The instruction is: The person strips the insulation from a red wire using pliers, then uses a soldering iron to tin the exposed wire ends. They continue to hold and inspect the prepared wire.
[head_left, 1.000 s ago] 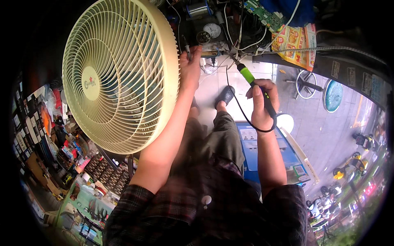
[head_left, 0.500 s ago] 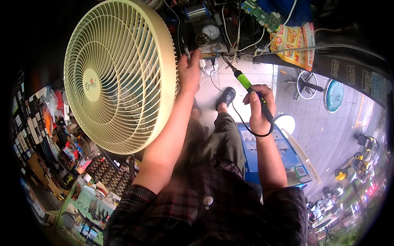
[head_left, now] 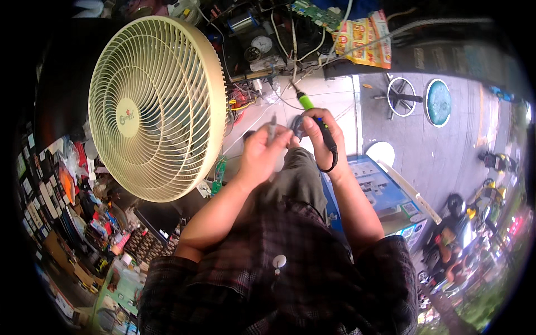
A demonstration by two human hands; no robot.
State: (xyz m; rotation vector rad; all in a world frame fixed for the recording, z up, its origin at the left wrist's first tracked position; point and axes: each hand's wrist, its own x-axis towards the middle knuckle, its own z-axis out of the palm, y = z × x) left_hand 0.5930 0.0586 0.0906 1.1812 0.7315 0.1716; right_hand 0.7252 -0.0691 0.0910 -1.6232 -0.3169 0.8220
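Note:
In my right hand [head_left: 326, 134] is a soldering iron [head_left: 306, 101] with a bright green and black handle, its metal tip pointing up and left and its black cord looping under my wrist. My left hand [head_left: 261, 155] is closed on a slim, pale, pen-like tool [head_left: 272, 127], which is blurred, so its exact kind is unclear. Both hands are close together above my lap, the tools not touching each other. A large cream fan [head_left: 209, 111] with a round grille stands to the left of my left hand.
Along the far bench lie a solder wire spool [head_left: 242, 23], a small round tin [head_left: 252, 53], a green circuit board [head_left: 315, 14], cables and a yellow-red packet [head_left: 365, 42]. A blue box [head_left: 368, 181] is at my right. Stools [head_left: 438, 103] stand farther right.
My left hand has come back from the bench edge towards me with the slim tool. My right hand has moved slightly left with the soldering iron. The view has shifted a little.

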